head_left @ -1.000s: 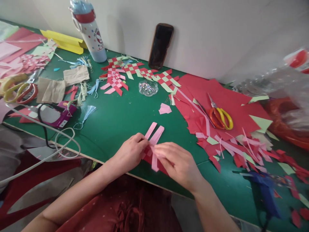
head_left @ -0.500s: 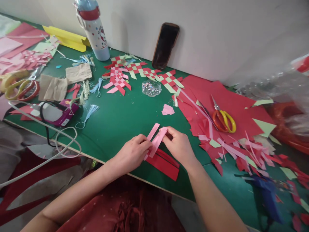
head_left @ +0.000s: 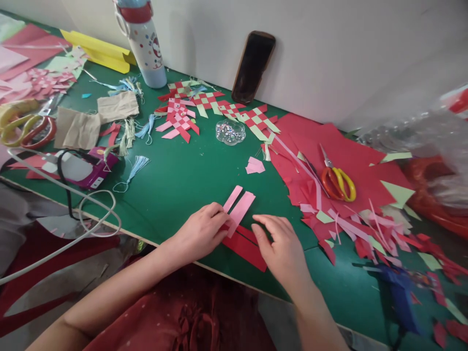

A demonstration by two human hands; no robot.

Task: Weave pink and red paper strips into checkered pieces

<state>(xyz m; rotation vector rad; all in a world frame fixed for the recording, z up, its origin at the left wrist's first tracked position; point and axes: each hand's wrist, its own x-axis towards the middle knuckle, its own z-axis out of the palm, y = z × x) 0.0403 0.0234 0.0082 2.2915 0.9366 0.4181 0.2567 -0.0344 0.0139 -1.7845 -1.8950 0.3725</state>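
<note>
Pink paper strips (head_left: pixel 242 208) cross over red paper strips (head_left: pixel 244 251) near the front edge of the green table. My left hand (head_left: pixel 203 228) pinches the strips where they cross, its fingers covering that end. The pink strips point up and away, with a narrow gap between them. The red ones run down to the right. My right hand (head_left: pixel 281 243) hovers beside the red strips' right end, thumb and fingers apart, holding nothing. Whether its thumb touches the red paper is hard to tell.
Woven paper fish (head_left: pixel 181 122), a clear dish of beads (head_left: pixel 230 132) and a phone (head_left: pixel 253 67) lie toward the wall. Scissors (head_left: pixel 338 183) rest on red sheets at right, near paper scraps and a blue glue gun (head_left: pixel 400 297). A bottle (head_left: pixel 148 53) stands at left.
My right hand has let go of the pink strip's upper end and moved down and right, fingers opening. The pink strip now lies flatter beside the other. My left hand keeps its place.
</note>
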